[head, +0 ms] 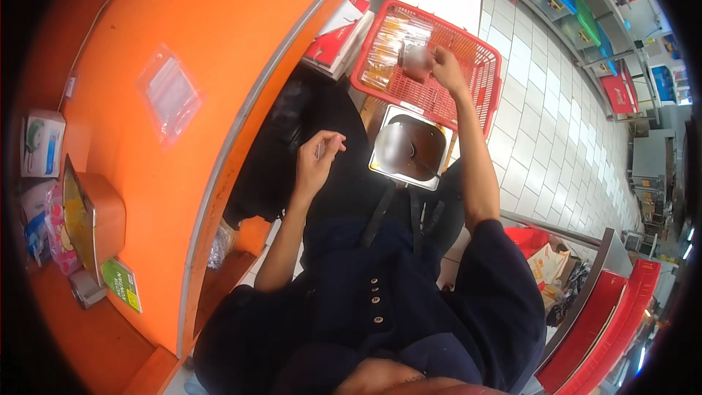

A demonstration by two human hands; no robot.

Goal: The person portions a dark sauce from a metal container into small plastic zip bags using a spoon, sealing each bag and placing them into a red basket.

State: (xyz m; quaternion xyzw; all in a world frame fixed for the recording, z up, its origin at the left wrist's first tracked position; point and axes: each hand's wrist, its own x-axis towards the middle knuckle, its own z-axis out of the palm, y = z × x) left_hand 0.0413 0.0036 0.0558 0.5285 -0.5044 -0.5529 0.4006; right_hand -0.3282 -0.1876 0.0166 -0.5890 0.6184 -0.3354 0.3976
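My right hand (447, 68) reaches over a red plastic basket (496, 88) and grips the edge of a small clear packet with dark contents (417, 60). Rows of clear packets with orange contents (381, 55) lie at the basket's left side. Nearer to me, a square metal pan (436, 145) holds dark brown matter, with what looks like a utensil handle at its lower right. My left hand (320, 156) hovers left of the pan with its fingers curled; whether something thin is between them is unclear.
An orange counter (219, 22) at the left bears a stack of clear plastic bags (170, 90), a metal container with yellow contents (104, 214) and a green booklet (122, 285). Red and white boxes (340, 38) stand left of the basket. A wheeled rack with lidded bins (581, 22) stands at the upper right.
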